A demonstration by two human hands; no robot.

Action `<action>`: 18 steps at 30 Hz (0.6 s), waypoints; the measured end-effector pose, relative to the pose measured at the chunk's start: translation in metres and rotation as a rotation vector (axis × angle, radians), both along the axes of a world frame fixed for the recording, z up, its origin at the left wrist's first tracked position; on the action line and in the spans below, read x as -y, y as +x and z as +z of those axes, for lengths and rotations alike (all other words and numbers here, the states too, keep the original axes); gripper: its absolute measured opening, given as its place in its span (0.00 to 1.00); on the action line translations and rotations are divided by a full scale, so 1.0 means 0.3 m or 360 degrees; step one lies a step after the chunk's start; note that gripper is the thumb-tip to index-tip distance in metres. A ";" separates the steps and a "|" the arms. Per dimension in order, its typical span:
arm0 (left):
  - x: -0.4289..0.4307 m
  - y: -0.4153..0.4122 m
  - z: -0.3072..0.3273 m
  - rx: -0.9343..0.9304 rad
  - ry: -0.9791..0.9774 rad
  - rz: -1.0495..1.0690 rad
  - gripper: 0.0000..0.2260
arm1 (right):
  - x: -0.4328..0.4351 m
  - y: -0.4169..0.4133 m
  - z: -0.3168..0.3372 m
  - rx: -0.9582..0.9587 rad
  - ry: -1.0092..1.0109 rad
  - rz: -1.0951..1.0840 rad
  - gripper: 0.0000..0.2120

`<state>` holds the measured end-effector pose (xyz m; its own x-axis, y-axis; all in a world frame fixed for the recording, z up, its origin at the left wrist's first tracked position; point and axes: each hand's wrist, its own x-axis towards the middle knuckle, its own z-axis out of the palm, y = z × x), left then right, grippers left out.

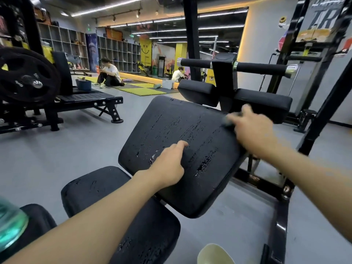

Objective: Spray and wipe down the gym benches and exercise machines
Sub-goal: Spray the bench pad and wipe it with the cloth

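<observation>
Seat pad, closest, and back pad form one bench. Its long axis runs away from the viewer, the back pad tilted up toward the foam rollers. Both pads are rounded rectangles of black vinyl, cracked and flaking. Left hand rests on the back pad's lower middle, fingers relaxed. Right hand, blurred, sits at its far right corner; grip cannot be told. Weight plate stands well left.
</observation>
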<state>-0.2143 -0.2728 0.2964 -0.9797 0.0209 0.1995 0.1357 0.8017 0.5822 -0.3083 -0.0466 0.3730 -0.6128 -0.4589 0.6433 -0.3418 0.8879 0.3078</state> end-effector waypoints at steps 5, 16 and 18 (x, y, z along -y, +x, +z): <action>-0.025 -0.004 -0.010 0.0034 0.0004 0.0052 0.33 | 0.038 0.096 -0.129 0.0029 -0.0088 -0.0041 0.10; -0.097 0.052 -0.049 -0.0027 -0.0267 -0.0002 0.34 | -0.030 0.196 -0.173 0.0017 -0.0025 -0.0018 0.18; -0.089 0.063 -0.057 -0.0025 -0.0209 -0.0016 0.35 | -0.016 0.194 -0.179 0.0018 -0.0149 -0.0133 0.19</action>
<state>-0.1952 -0.2462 0.2793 -0.9760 0.0576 0.2100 0.1524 0.8693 0.4702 -0.2500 -0.0418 0.3192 -0.6537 -0.3443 0.6739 -0.2686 0.9381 0.2187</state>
